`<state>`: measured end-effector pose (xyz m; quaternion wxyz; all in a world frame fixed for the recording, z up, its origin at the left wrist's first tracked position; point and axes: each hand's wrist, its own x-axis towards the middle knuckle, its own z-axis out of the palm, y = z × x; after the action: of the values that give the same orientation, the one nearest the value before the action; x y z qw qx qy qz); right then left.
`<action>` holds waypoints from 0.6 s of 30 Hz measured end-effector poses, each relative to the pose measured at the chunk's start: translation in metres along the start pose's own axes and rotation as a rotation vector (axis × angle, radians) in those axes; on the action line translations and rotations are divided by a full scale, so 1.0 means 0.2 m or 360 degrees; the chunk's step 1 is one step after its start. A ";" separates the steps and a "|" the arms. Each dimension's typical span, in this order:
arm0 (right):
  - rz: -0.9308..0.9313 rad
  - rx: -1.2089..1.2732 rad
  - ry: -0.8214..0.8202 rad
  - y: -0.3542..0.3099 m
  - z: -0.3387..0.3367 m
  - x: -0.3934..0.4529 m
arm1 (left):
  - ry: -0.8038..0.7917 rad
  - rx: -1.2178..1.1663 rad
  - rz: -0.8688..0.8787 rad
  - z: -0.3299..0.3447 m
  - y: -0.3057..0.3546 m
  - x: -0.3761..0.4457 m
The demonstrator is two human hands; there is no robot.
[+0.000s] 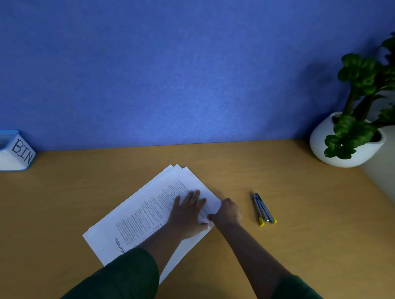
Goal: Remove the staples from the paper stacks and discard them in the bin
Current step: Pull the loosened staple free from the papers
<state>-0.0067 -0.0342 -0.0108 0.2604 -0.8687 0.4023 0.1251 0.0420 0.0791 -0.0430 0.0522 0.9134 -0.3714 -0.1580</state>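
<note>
Nearest the camera, two dark green sleeves (125, 278) reach forward over a wooden desk (55, 211). The left hand (187, 212) lies flat with fingers spread wide, pressing on the printed top sheet of the paper stack (140, 214), which sits diagonally at the desk's middle, its sheets slightly fanned at the far corner. The right hand (226, 212) is curled narrow at the stack's right edge, fingertips pinched at the paper margin just beside the left thumb; whether it grips a staple or only the sheet cannot be told. Bare desk lies between the stack and the staple remover (263, 210), a metal tool with yellow tips lying apart to the right, untouched. Wide open wood stretches left of the stack. Farther back at the left edge stands the bin (15, 156), a white box with blue rim lettered "BIN", against the blue partition (172, 70); its contents are not visible. At the far right corner a white pot (339, 152) holds a leafy green plant (364, 88).
</note>
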 end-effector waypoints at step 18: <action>0.0329 0.1136 -0.0299 0.09 0.02 -0.16 | -0.0088 -0.0129 0.0135 0.03 -0.08 -0.19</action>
<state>-0.0407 -0.0205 -0.0072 0.5684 -0.6630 0.4803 0.0817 0.0253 0.1172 -0.0428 0.0855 0.8894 -0.4043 -0.1957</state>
